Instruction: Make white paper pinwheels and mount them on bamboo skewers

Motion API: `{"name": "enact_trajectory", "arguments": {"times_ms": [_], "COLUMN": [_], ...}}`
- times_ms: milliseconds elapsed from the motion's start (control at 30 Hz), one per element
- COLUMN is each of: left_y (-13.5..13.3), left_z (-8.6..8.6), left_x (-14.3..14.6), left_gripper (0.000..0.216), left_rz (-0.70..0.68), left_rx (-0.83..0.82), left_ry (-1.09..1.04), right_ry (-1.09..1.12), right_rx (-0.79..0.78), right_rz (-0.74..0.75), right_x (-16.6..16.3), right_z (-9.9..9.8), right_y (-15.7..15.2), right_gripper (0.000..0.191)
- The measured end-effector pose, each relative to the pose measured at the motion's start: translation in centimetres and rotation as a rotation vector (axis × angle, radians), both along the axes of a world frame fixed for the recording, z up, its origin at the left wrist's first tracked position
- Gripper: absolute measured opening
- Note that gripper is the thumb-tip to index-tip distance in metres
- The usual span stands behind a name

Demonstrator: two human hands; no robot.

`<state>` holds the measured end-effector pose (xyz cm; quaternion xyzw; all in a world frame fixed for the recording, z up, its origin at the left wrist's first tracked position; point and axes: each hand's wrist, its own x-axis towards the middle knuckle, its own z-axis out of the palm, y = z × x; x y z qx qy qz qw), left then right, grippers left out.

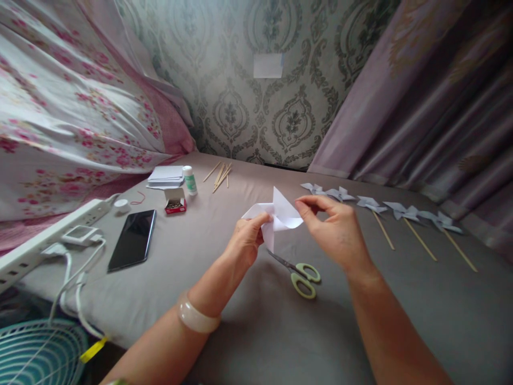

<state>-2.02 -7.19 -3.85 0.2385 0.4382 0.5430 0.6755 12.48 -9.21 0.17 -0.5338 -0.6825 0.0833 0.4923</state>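
A white paper pinwheel [282, 211] is held up above the grey cloth, its blades folded toward the middle. My left hand [249, 235] is closed on it from the left, with the thumb pressed near the centre. At its right blade, my right hand [334, 227] pinches the paper edge between thumb and forefinger. Whether anything small is also in that pinch, I cannot tell. Below the pinwheel lie scissors [300, 272] with pale green handles, their tips pointing up and left toward my left hand.
Several finished-looking pinwheels [403, 211], some on sticks, lie in a row at right. Loose wooden sticks [219, 176], a glue bottle [189, 181], stacked paper [165, 176] and a small red box [175, 202] sit at back left. A phone [133, 239] lies near the power strip [52, 238].
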Motion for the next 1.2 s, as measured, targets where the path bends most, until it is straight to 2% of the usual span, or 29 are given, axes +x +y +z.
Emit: {"name": "enact_trajectory", "arguments": {"times_ms": [67, 133, 300, 433, 600, 967, 1100, 1200], "left_y": [0.1, 0.0, -0.1, 0.0, 0.0, 0.1, 0.1, 0.2], "left_z": [0.3, 0.6, 0.7, 0.3, 0.0, -0.3, -0.4, -0.2], "left_x": [0.0, -0.1, -0.2, -0.3, -0.3, -0.2, -0.3, -0.4], "left_gripper": [0.019, 0.018, 0.023, 0.021, 0.02, 0.014, 0.014, 0.02], "left_rz": [0.005, -0.004, -0.08, -0.16, -0.204, -0.236, -0.219, -0.247], "left_rx": [-0.014, -0.007, 0.058, 0.074, 0.103, 0.142, 0.099, 0.057], "left_ry": [-0.007, -0.013, -0.001, 0.049, 0.079, 0.152, 0.148, 0.074], "right_ry": [0.159, 0.311, 0.517, 0.567, 0.625, 0.475, 0.535, 0.657], "right_rx": [-0.01, -0.1, -0.497, -0.654, -0.707, -0.636, -0.656, -0.703], "right_rz": [-0.048, -0.022, 0.244, 0.327, 0.347, 0.259, 0.226, 0.219], "right_x": [0.8, 1.4, 1.1, 0.5, 0.1, -0.8, -0.9, -0.8], "right_z": [0.2, 0.1, -0.7, -0.8, -0.8, -1.8, -2.1, -2.6], "right_y": [0.4, 0.8, 1.5, 1.4, 1.2, 1.2, 1.3, 1.7], "right_gripper": [0.024, 0.031, 0.047, 0.045, 0.036, 0.029, 0.027, 0.024]}}
